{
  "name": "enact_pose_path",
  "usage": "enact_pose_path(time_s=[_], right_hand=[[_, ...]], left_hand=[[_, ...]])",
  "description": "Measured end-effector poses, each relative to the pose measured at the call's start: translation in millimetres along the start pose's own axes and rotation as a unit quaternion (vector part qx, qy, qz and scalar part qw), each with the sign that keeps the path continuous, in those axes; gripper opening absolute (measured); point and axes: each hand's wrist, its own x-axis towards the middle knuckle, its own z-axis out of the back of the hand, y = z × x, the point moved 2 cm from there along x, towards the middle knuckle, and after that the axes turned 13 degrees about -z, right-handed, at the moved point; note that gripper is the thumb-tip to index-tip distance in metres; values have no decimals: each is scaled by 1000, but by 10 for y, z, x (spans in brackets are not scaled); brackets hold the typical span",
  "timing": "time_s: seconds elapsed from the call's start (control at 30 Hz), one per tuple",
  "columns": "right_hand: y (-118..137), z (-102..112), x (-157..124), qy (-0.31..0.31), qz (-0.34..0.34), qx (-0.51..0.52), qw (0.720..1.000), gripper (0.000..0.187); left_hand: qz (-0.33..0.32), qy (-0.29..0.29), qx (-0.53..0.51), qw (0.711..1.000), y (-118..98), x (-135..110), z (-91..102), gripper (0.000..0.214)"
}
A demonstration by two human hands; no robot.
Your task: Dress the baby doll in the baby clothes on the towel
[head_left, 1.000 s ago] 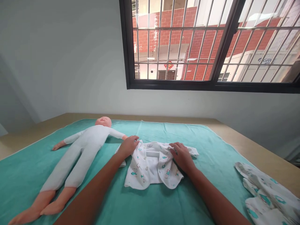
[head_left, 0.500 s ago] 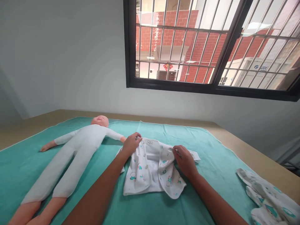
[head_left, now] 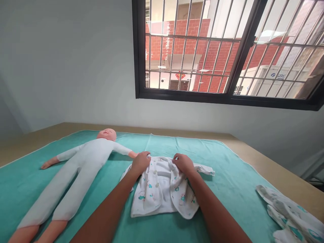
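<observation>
Teal cloth (head_left: 233, 189), fingers (head_left: 178, 157) on printed shirt (head_left: 165, 189)

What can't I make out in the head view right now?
All in the head view:
Left sleeve of the baby shirt: partly hidden by the left hand and forearm.
Collar label: print too small.
Feet of the doll: below the bottom edge.
Patterned cloth: cut off by right and bottom edges.

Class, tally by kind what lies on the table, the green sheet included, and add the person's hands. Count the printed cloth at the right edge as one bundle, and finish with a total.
Doll: 1
Shirt: 1
Bundle: 1
Sheet: 1
Left hand and right hand: 2
Total: 6
</observation>
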Motion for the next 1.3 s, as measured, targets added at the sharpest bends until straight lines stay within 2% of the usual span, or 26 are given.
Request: enact_pose_path(time_s=[0.1, 0.2, 0.3, 0.47, 0.67, 0.83, 0.97, 1.07, 1.17, 1.3], right_hand=[[26, 9, -82, -53, 13, 12, 998, 14], [75, 38, -126, -104, 10, 30, 994, 21], [89, 17, -112, -121, -14, 50, 991, 24], [38, -64, -70, -117, -36, 68, 990, 25], [71, -70, -72, -101, -7, 43, 994, 22], [200, 3, -124, -84, 18, -3, 996, 30], [337, -42, -177, -16, 23, -55, 998, 34], [393, -92, -194, 31, 12, -92, 995, 28], [391, -89, -175, 61, 1, -110, 992, 20], [334, -57, -116, 91, -15, -108, 990, 18]], left_hand=[[-21, -15, 21, 999, -84, -7, 50, 22], [-31, -61, 65, 996, -233, -25, 152, 25], [-26, -90, 117, 989, -346, -43, 215, 32], [-23, -51, 143, 988, -369, -37, 119, 29], [-18, -8, 167, 986, -368, -45, 43, 34], [-55, 9, 197, 979, -529, -72, 75, 31], [-97, 28, 205, 974, -728, -81, 129, 23], [-134, 49, 201, 969, -911, -236, 168, 24], [-160, 77, 186, 966, -1064, -547, 213, 25], [-152, 108, 174, 967, -1152, -924, 302, 31]])
